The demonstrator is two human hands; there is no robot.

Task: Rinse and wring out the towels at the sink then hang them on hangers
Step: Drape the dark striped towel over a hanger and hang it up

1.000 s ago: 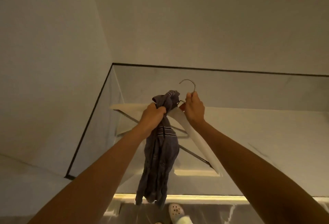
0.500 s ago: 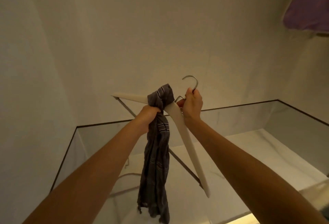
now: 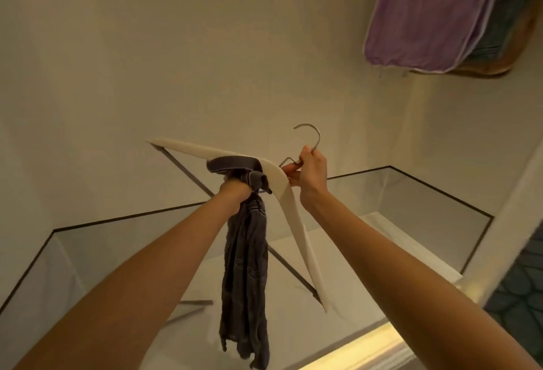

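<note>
I am watching both hands, raised at the centre of the frame. The left hand is gripping a dark grey striped towel, fingers curled tight round the bunched cloth just under the hanger. The towel's top end is looping over the hanger's left shoulder, close to the neck, and the rest is hanging straight down in a twisted rope toward the bottom centre of the frame. The right hand is pinching the base of the metal hook where it meets the cream hanger, holding it tilted, with one shoulder pointing to the left of the frame and the other slanting down to the lower right. In the upper right corner I am seeing a purple cloth hanging, with other cloths layered behind it.
</note>
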